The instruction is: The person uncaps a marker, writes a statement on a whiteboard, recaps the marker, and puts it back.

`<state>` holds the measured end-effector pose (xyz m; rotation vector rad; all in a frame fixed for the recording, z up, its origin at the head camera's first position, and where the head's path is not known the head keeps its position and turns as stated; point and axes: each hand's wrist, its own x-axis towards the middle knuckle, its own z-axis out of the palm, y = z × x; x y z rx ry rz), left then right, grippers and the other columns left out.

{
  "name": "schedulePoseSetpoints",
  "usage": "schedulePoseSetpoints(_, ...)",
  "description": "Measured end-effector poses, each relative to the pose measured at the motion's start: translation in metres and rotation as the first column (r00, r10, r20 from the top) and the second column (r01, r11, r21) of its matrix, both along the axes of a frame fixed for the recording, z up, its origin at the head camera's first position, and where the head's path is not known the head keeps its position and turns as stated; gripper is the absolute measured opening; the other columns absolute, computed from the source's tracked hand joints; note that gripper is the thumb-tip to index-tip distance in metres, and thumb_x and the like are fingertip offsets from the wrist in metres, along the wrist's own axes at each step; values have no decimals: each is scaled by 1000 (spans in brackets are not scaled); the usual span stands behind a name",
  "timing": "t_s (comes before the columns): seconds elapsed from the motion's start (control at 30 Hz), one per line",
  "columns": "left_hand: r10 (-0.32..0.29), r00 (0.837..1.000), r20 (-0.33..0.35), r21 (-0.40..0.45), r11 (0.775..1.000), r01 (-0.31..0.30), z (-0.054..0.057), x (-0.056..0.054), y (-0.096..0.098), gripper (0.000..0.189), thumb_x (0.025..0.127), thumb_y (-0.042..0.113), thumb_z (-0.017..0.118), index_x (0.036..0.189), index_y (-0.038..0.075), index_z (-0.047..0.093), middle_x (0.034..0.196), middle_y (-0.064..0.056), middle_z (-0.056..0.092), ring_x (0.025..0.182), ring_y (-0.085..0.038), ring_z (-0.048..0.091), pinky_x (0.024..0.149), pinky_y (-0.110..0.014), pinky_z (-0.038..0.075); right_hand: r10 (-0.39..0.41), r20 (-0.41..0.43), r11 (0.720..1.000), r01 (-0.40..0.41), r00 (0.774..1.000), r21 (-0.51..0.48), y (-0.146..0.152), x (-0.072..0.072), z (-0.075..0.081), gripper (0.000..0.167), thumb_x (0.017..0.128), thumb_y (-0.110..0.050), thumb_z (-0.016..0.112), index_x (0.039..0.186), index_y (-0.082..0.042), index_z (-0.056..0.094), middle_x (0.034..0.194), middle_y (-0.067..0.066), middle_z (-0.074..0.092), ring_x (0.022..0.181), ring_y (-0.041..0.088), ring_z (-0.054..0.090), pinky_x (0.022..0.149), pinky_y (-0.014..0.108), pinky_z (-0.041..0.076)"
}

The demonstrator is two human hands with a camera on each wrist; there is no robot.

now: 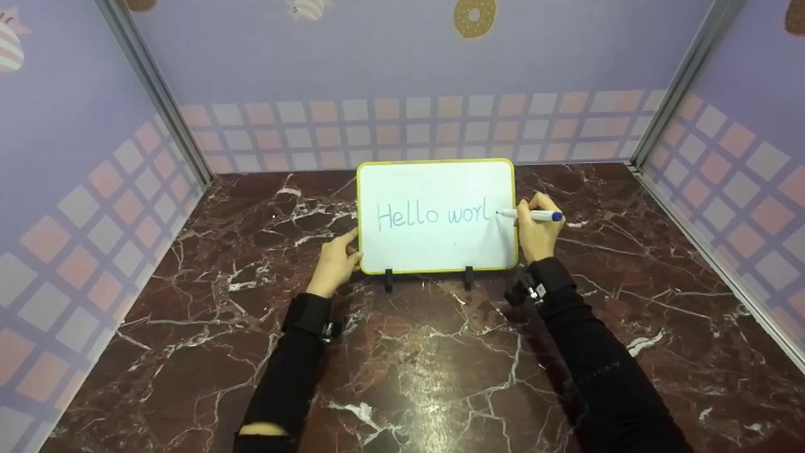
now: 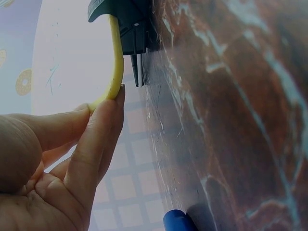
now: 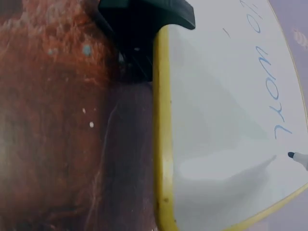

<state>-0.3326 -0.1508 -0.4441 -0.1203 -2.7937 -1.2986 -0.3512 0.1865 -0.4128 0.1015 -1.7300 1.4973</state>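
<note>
A small whiteboard [image 1: 434,182] with a yellow frame stands tilted back, bearing the handwritten blue words "Hello worl". My left hand [image 1: 335,264] pinches its lower left corner, thumb and fingers [image 2: 89,149] on the yellow frame [image 2: 117,53]. With my right hand [image 1: 539,229] I grip a white marker [image 1: 510,214] that has a blue end. Its dark tip [image 3: 290,155] is close to the board just past the letter "l". In the right wrist view the right hand itself is out of sight.
Two black stand feet [image 1: 388,280] hold the board's lower edge on a dark red marbled table [image 1: 415,352]. Patterned lilac walls [image 1: 402,69] enclose the table at the back and both sides. A blue rounded object [image 2: 178,220] lies on the table in the left wrist view.
</note>
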Motion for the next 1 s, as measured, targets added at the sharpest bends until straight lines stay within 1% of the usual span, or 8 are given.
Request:
schedulePoseSetpoints(0.2, 5, 1000, 4, 2, 1000, -5, 0, 0, 0, 58, 96, -3, 59, 151, 8, 42, 106, -25, 69, 95, -31, 71, 80, -33, 63, -18, 0, 1000, 18, 1000, 8, 0, -1, -1, 30, 87, 11, 56, 64, 11, 35, 61, -5, 42, 49, -2, 45, 46, 10, 35)
schedulePoseSetpoints(0.33, 2, 1000, 0, 4, 1000, -2, 0, 0, 1, 58, 96, -2, 59, 151, 8, 42, 106, -25, 69, 95, -31, 71, 81, -34, 62, 2, 12, 1000, -2, 1000, 20, 0, -3, -2, 32, 89, 8, 59, 64, 11, 39, 63, -4, 49, 49, 17, 58, 47, 12, 40)
schedulePoseSetpoints(0.4, 0, 1000, -3, 3, 1000, 0, 0, 0, 0, 58, 96, -1, 59, 151, 8, 41, 106, -25, 69, 94, -31, 71, 81, -34, 62, 8, 18, 999, -9, 1000, 31, 0, -4, -2, 32, 89, 8, 60, 64, 11, 41, 62, -3, 51, 52, 30, 60, 47, 12, 40)
schedulePoseSetpoints(0.47, -2, 1000, -8, -2, 1000, 2, 0, -1, 0, 58, 96, -1, 59, 151, 8, 42, 105, -24, 69, 93, -31, 71, 80, -34, 62, 21, 22, 999, -22, 1000, 37, 0, -5, -2, 32, 88, 8, 61, 63, 12, 41, 60, -3, 53, 52, 35, 60, 46, 12, 41)
schedulePoseSetpoints(0.53, -4, 1000, -8, -12, 1000, 4, 0, -1, 0, 58, 96, -1, 59, 151, 8, 41, 105, -24, 69, 92, -31, 71, 79, -33, 62, 33, 24, 998, -34, 999, 44, 1, -5, -4, 31, 86, 11, 60, 62, 13, 40, 58, -3, 52, 48, 30, 59, 44, 12, 42)
schedulePoseSetpoints(0.63, -2, 1000, -9, -24, 1000, 2, 1, -1, 0, 58, 96, 0, 60, 151, 8, 41, 105, -24, 70, 92, -31, 71, 79, -33, 62, 58, 26, 997, -59, 998, 45, 2, -4, -5, 31, 85, 14, 59, 61, 12, 39, 55, -2, 50, 43, 15, 56, 42, 11, 41)
schedulePoseSetpoints(0.73, -3, 1000, -15, -24, 1000, 2, 1, -1, 0, 58, 96, -1, 60, 151, 8, 42, 104, -25, 70, 91, -32, 72, 79, -34, 63, 42, 32, 998, -44, 999, 49, 3, -3, -5, 32, 86, 14, 58, 60, 8, 39, 55, -4, 46, 42, 4, 51, 41, 10, 37)
schedulePoseSetpoints(1.0, -12, 999, -31, 3, 1000, 12, 1, 1, -1, 58, 95, -3, 60, 150, 6, 43, 101, -25, 70, 89, -32, 71, 78, -34, 63, -5, 8, 1000, 5, 1000, 15, 2, -6, 1, 35, 86, 13, 57, 60, 4, 36, 60, -4, 43, 47, -1, 46, 45, 11, 34)
